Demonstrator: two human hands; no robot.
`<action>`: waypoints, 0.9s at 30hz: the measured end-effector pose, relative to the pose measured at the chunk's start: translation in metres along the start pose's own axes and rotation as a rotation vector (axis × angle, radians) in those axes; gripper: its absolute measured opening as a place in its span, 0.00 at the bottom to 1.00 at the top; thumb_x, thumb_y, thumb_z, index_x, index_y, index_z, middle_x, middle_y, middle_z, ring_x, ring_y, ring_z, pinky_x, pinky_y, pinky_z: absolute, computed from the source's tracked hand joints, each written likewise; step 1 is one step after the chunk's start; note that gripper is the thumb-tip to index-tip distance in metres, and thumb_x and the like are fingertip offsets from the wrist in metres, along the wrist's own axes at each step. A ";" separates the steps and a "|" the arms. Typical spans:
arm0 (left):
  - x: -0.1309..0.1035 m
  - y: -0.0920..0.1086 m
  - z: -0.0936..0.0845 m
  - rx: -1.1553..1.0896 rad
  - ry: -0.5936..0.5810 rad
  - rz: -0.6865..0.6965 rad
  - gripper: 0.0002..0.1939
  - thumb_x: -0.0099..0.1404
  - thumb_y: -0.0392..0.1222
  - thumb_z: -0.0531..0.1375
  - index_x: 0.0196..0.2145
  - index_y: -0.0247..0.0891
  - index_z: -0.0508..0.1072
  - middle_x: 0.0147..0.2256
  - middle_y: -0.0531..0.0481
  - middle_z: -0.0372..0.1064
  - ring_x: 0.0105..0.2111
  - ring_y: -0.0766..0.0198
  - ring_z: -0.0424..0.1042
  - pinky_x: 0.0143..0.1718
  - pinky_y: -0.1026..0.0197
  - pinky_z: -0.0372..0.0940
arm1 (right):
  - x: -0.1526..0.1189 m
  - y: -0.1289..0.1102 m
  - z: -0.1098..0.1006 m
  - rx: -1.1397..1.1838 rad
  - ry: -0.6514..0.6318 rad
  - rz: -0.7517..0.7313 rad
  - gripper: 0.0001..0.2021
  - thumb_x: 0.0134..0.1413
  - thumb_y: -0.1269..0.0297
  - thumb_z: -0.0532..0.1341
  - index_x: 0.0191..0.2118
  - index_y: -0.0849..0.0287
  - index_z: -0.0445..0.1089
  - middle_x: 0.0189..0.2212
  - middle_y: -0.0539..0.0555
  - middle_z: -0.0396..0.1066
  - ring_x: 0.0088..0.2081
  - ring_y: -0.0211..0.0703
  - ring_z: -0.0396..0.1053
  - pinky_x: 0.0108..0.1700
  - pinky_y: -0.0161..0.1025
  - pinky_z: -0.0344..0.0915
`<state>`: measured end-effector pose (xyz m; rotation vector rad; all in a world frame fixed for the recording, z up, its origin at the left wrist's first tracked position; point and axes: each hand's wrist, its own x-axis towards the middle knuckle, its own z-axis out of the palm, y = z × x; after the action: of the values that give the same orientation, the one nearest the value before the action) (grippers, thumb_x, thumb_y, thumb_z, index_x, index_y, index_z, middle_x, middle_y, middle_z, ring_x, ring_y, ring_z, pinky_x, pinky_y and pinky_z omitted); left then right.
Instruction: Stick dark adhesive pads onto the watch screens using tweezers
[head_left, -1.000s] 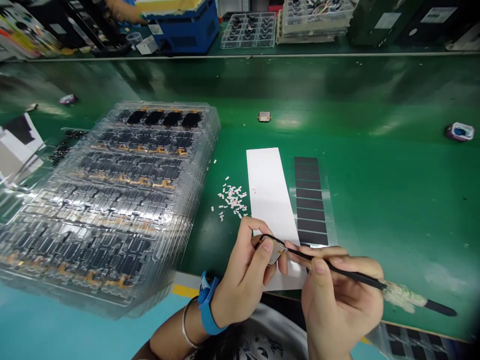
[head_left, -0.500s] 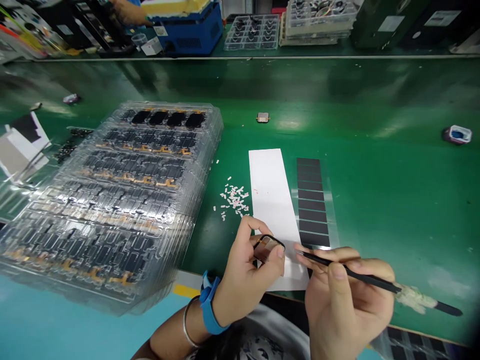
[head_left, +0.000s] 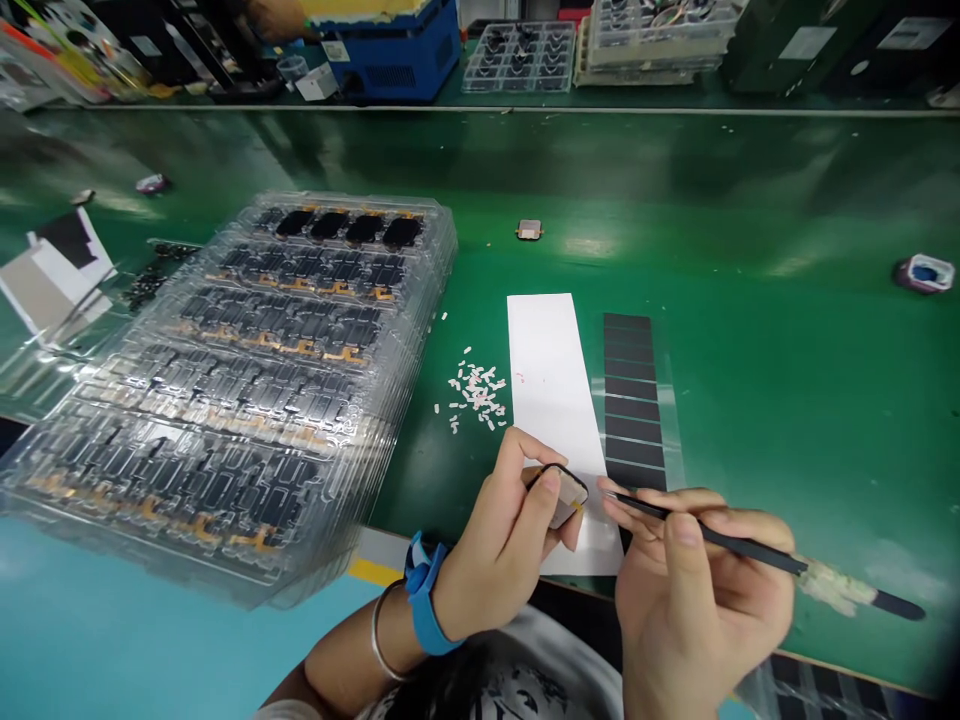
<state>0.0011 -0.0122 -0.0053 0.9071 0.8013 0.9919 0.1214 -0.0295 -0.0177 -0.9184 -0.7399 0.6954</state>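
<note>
My left hand (head_left: 499,540) grips a small square part with a black rim (head_left: 571,492) between thumb and fingers, above the lower end of a white paper strip (head_left: 551,370). Just right of it, my right hand (head_left: 697,580) is closed around black tweezers (head_left: 739,547), whose tips point left toward the part without touching it. Pale wrapping covers the tweezers' rear portion. A clear sheet with black strips (head_left: 632,400) lies right of the paper. Small white pieces (head_left: 480,395) are scattered to the paper's left.
Stacked clear trays (head_left: 247,370) of dark parts cover the left side. Another small square part (head_left: 529,230) lies beyond the paper. A blue machine (head_left: 397,60) and a compartment box (head_left: 519,58) stand at the back. A small container (head_left: 926,273) sits far right.
The small square part has turned in my left hand, and the thumb has shifted onto its upper left. My right hand still holds the tweezers. The view has shifted slightly.
</note>
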 end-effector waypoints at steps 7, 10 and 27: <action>0.000 0.001 -0.002 0.020 -0.030 0.006 0.10 0.76 0.50 0.49 0.43 0.40 0.58 0.26 0.57 0.62 0.20 0.71 0.53 0.22 0.67 0.52 | 0.000 0.001 0.001 0.006 -0.004 0.000 0.09 0.57 0.81 0.59 0.40 0.61 0.67 0.32 0.52 0.73 0.35 0.41 0.76 0.35 0.42 0.81; 0.001 0.001 -0.002 0.001 -0.058 0.019 0.08 0.76 0.48 0.50 0.43 0.41 0.57 0.26 0.57 0.61 0.22 0.71 0.53 0.22 0.68 0.52 | -0.001 0.000 0.001 -0.001 -0.014 -0.004 0.10 0.57 0.82 0.60 0.40 0.61 0.66 0.32 0.52 0.73 0.35 0.40 0.76 0.36 0.43 0.81; 0.000 0.003 -0.002 0.091 -0.041 0.001 0.09 0.76 0.49 0.49 0.44 0.41 0.57 0.28 0.56 0.63 0.21 0.71 0.54 0.23 0.67 0.52 | -0.003 -0.001 0.002 -0.105 -0.087 -0.093 0.13 0.54 0.84 0.60 0.41 0.60 0.65 0.33 0.51 0.72 0.36 0.41 0.75 0.39 0.46 0.81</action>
<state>-0.0022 -0.0112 -0.0036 1.0030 0.8163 0.9414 0.1182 -0.0314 -0.0171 -0.9475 -0.8973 0.6222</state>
